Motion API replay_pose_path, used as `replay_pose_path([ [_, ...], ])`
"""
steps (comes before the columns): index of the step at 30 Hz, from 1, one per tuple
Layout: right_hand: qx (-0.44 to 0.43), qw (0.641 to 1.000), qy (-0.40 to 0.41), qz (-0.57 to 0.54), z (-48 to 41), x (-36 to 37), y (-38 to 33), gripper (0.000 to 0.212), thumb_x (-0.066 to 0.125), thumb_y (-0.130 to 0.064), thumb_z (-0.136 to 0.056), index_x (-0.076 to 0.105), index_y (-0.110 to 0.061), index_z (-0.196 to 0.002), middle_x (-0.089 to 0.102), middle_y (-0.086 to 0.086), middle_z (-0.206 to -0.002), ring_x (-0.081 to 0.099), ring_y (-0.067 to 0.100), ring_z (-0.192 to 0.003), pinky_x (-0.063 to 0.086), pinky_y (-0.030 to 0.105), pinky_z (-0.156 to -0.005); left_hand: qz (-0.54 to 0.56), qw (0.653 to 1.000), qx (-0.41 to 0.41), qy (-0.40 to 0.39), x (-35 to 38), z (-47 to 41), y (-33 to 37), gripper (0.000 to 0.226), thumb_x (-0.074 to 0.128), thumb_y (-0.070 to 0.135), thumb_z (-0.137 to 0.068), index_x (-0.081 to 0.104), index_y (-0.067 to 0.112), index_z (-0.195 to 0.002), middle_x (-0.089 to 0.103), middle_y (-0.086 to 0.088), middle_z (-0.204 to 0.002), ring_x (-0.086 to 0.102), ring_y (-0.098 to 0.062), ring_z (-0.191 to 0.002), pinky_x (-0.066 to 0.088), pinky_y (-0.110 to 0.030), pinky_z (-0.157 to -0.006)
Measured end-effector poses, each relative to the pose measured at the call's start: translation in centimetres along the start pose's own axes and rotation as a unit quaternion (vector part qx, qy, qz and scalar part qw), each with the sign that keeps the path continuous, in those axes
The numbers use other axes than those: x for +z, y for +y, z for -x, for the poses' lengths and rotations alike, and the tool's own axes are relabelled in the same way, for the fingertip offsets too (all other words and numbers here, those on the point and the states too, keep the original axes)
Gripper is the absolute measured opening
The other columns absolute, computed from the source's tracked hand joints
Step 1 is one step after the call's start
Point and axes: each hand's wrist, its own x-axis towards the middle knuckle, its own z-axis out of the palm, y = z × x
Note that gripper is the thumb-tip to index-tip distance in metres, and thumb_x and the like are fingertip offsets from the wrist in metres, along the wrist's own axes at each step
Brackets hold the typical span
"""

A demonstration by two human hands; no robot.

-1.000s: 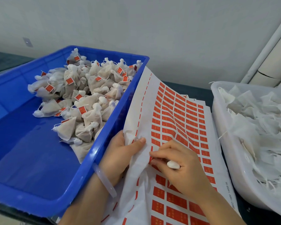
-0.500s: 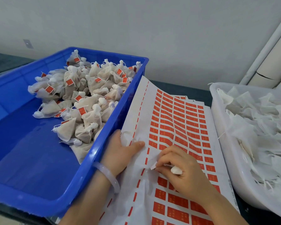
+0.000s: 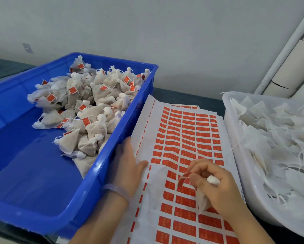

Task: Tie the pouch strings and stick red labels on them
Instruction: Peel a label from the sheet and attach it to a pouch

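- The left hand [image 3: 128, 166] is lying on the left edge of the label sheet [image 3: 182, 134], just beside the blue crate [image 3: 102, 166]. Its grip is spread, with straight fingers pressing the paper down.
- The right hand [image 3: 216, 187] is hovering over the lower middle of the sheet, its grip pinching a red label [image 3: 182, 180] between thumb and forefinger. The label is curling upward, and I cannot tell whether its lower end is touching the sheet.
- That same hand is tucking a white pouch [image 3: 203, 201] under its curled fingers, the knotted top poking out.
- Tagged pouches [image 3: 88, 106] are lying heaped at the crate's far end.
- The sheet is lying on the dark surface [image 3: 182, 97] between the crate and a white tub [image 3: 242, 173], which is holding loose pouches [image 3: 270, 138] with trailing strings.
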Motion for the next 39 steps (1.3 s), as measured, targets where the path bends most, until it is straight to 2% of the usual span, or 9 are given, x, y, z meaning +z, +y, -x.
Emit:
replay_pose_path([
  [3,0.111,0.979,0.041,-0.163,-0.3,0.1,-0.7,0.020,0.068,-0.039,-0.058,0.070,-0.034,-0.077,0.071,-0.006,-0.081,0.068,0.015,-0.074,0.055,0.027,-0.063,-0.117,0.987,0.106,0.035,-0.1,1.7,-0.1,0.062,0.053,0.041,-0.089,0.023,0.034,-0.143,0.019,0.011,-0.151,0.021,-0.012,-0.139,0.022,-0.031,-0.113],
  [6,0.142,0.955,0.047,-0.256,-0.8,1.0,-1.7,0.024,0.071,-0.038,-0.051,0.072,-0.028,-0.074,0.070,0.003,-0.081,0.065,0.019,-0.071,0.056,0.031,-0.065,0.070,0.973,0.221,0.016,-0.4,4.1,0.9,0.033,0.041,0.056,-0.082,0.049,0.049,-0.113,0.038,0.032,-0.133,0.033,0.006,-0.129,0.033,-0.022,-0.107],
  [8,0.140,0.950,0.047,-0.277,-0.9,2.0,-2.5,0.021,0.071,-0.036,-0.054,0.072,-0.026,-0.072,0.071,0.001,-0.080,0.066,0.018,-0.073,0.055,0.028,-0.063,0.260,0.938,0.175,-0.146,-0.2,5.3,1.9,0.027,0.046,0.063,-0.080,0.054,0.049,-0.102,0.055,0.033,-0.112,0.052,0.006,-0.112,0.049,-0.015,-0.089],
  [10,0.143,0.945,0.052,-0.290,-1.2,3.2,-2.8,0.007,0.069,-0.030,-0.067,0.072,-0.026,-0.070,0.072,0.001,-0.077,0.070,0.019,-0.073,0.055,0.028,-0.061,0.339,0.896,0.140,-0.251,0.5,6.0,2.4,0.041,0.069,0.054,-0.070,0.054,0.044,-0.107,0.062,0.026,-0.105,0.060,-0.001,-0.103,0.054,-0.017,-0.079],
  [13,0.163,0.943,0.102,-0.271,-1.5,4.4,-2.6,0.012,0.068,-0.025,-0.078,0.073,-0.033,-0.069,0.072,-0.003,-0.075,0.071,0.017,-0.074,0.056,0.028,-0.060,0.337,0.910,0.114,-0.213,1.4,6.2,2.4,0.060,0.078,0.047,-0.055,0.051,0.045,-0.109,0.063,0.028,-0.102,0.060,0.005,-0.099,0.052,-0.013,-0.074],
  [17,0.178,0.924,0.080,-0.328,-1.3,4.1,-2.4,0.006,0.070,-0.028,-0.067,0.074,-0.027,-0.071,0.073,-0.001,-0.078,0.071,0.015,-0.075,0.056,0.026,-0.059,0.354,0.903,0.121,-0.210,1.1,5.5,1.8,0.037,0.070,0.035,-0.073,0.056,0.044,-0.106,0.066,0.027,-0.099,0.063,0.003,-0.096,0.052,-0.012,-0.069],
  [20,0.182,0.906,0.007,-0.382,-1.1,3.2,-2.3,0.021,0.074,-0.030,-0.058,0.075,-0.021,-0.077,0.073,0.007,-0.088,0.071,0.020,-0.084,0.057,0.031,-0.069,0.387,0.878,0.109,-0.259,0.1,4.7,1.3,0.027,0.057,0.025,-0.085,0.060,0.032,-0.111,0.068,0.015,-0.105,0.066,-0.010,-0.097,0.055,-0.023,-0.074],
  [29,0.194,0.906,-0.053,-0.374,-1.0,2.7,-1.7,0.026,0.072,-0.029,-0.060,0.075,-0.016,-0.082,0.071,0.012,-0.089,0.070,0.022,-0.083,0.057,0.033,-0.074,0.284,0.924,0.125,-0.225,0.3,3.6,1.7,0.007,0.069,0.019,-0.078,0.072,0.024,-0.082,0.071,0.007,-0.075,0.068,-0.011,-0.070,0.053,-0.017,-0.063],
  [39,0.214,0.912,0.022,-0.348,-1.5,2.6,-1.3,0.013,0.066,-0.032,-0.061,0.075,-0.027,-0.069,0.074,0.000,-0.084,0.071,0.014,-0.074,0.055,0.027,-0.059,0.182,0.950,0.074,-0.242,-1.6,2.6,0.8,0.004,0.063,0.021,-0.085,0.066,0.020,-0.083,0.066,0.008,-0.070,0.062,-0.001,-0.057,0.048,-0.011,-0.057],
])
